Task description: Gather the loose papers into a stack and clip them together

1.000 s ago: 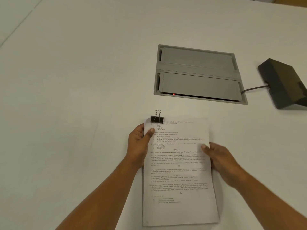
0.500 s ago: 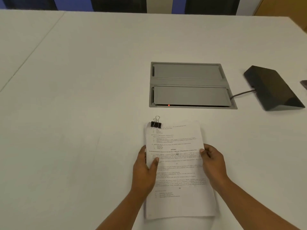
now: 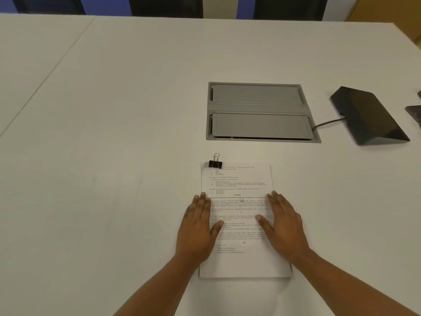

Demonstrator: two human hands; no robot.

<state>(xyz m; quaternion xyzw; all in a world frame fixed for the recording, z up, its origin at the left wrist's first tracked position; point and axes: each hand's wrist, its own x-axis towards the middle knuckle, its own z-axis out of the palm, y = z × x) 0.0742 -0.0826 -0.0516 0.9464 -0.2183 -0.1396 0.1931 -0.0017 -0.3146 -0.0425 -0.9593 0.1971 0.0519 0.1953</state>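
Note:
A stack of printed white papers (image 3: 239,185) lies flat on the white table, its edges lined up. A black binder clip (image 3: 215,163) grips the stack's top left corner, wire handles pointing away from me. My left hand (image 3: 198,226) rests palm down on the stack's left edge, fingers straight and together. On the right edge, my right hand (image 3: 284,224) lies flat in the same way. Neither hand holds anything.
A grey recessed cable box (image 3: 259,112) with two lids sits in the table beyond the papers. A black wedge-shaped device (image 3: 369,116) with a cable lies to its right. Dark objects (image 3: 415,112) poke in at the right edge.
My left hand slid from the clip corner down the stack's left edge. Both hands went from gripping the edges to lying flat. The stack now lies square on the table.

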